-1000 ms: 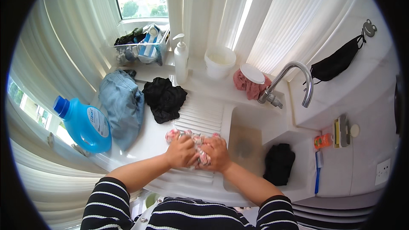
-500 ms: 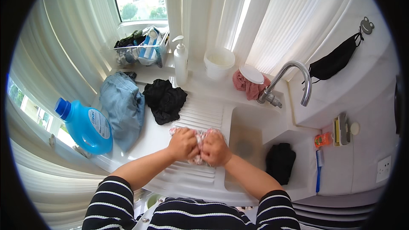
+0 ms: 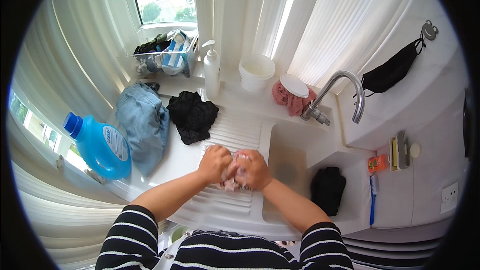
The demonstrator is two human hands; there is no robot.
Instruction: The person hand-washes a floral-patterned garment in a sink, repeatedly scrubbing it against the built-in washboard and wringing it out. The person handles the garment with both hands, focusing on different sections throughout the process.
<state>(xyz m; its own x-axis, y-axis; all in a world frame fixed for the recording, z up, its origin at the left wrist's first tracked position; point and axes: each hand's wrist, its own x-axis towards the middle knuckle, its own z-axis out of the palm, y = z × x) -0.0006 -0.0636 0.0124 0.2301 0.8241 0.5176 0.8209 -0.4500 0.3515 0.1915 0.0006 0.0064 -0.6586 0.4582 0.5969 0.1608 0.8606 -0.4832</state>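
left hand (image 3: 215, 163): clenched on pink-white cloth (image 3: 231, 186)
right hand (image 3: 255, 170): gripping same cloth
cloth: bunched over washboard (image 3: 225, 206)
sink (image 3: 290, 137): 3 o'clock from hands
blue bottle (image 3: 102, 145): 9 o'clock

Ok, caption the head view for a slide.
Left hand and right hand grip a pink-and-white cloth over the ribbed washboard.

This looks like a home laundry corner; a white sink (image 3: 290, 142) adjoins a ribbed washboard (image 3: 241, 130); a blue detergent bottle (image 3: 97, 147) stands beside crumpled garments (image 3: 142, 125). Pleated curtains (image 3: 240, 15) hang by a window (image 3: 167, 0).
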